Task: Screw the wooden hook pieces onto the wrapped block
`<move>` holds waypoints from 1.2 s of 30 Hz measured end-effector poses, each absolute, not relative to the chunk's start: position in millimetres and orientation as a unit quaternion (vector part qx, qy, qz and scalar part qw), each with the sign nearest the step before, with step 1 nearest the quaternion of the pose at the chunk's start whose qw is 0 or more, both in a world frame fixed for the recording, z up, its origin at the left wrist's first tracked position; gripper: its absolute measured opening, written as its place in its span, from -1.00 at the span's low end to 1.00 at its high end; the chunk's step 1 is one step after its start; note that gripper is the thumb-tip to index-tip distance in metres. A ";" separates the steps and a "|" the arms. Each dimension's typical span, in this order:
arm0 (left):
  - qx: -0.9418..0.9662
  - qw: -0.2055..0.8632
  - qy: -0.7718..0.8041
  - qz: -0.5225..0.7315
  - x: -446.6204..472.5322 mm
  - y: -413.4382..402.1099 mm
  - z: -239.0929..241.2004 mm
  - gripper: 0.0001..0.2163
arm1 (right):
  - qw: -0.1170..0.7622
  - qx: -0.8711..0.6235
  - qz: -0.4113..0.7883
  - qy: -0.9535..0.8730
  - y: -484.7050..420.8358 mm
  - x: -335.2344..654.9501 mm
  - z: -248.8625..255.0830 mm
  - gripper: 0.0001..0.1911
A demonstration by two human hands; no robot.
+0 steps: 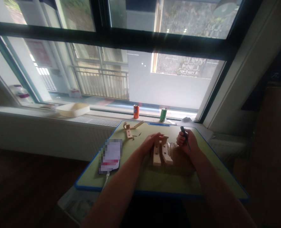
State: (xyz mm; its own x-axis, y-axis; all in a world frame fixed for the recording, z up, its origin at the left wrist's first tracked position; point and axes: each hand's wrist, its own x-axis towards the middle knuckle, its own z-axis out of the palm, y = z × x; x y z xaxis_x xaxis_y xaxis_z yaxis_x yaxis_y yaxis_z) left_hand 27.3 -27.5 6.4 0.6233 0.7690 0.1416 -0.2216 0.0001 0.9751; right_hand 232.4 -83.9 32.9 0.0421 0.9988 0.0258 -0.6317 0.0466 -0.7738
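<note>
My left hand (pixel 152 141) is closed at the upper end of a pale wooden hook (pixel 156 155), its fingertips bent over the top. Right beside it stands a second wooden hook (pixel 166 153); dark screw holes show in both. On the other side, my right hand (pixel 188 141) grips a screwdriver (pixel 183 130) by its black handle, with the thin shaft pointing down past the palm. Crumpled clear plastic (pixel 173 148) lies between the hands, on a brownish piece (pixel 182 158) whose kind I cannot make out.
More wooden hooks (pixel 129 131) and a few small screws (pixel 133 138) lie at the table's far left. A phone (pixel 110 156) with a white cable (pixel 106 180) rests near the left edge. An orange can (pixel 136 111), a green can (pixel 163 115) and a cream tray (pixel 73 109) stand along the windowsill.
</note>
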 end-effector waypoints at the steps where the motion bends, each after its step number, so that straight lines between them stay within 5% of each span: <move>1: 0.595 0.686 0.223 0.354 26.5 -27.1 6.4 -0.46 | 0.653 -0.305 0.619 -0.311 -85.1 229.1 33.4 -0.77; 10: 0.631 0.579 0.293 0.425 33.3 -22.7 -3.3 -0.42 | 0.648 -0.355 0.591 -0.324 -86.5 222.1 35.3 -0.77; 15: 0.682 0.274 0.417 0.535 18.2 -17.0 -1.1 -0.64 | 0.643 -0.351 0.597 -0.326 -81.6 221.8 32.4 -0.77; 18: 0.721 0.007 0.517 0.461 4.6 -12.4 -3.0 -0.65 | 0.638 -0.336 0.614 -0.320 -78.6 222.6 29.3 -0.76; 21: 0.654 -0.124 0.636 0.390 -6.4 -6.1 -8.6 -0.62 | 0.635 -0.330 0.618 -0.325 -76.6 223.6 26.9 -0.75; 36: 0.684 -0.039 0.682 0.257 -20.4 -6.8 0.2 -0.69 | 0.653 -0.339 0.608 -0.299 -76.5 223.2 26.6 -0.77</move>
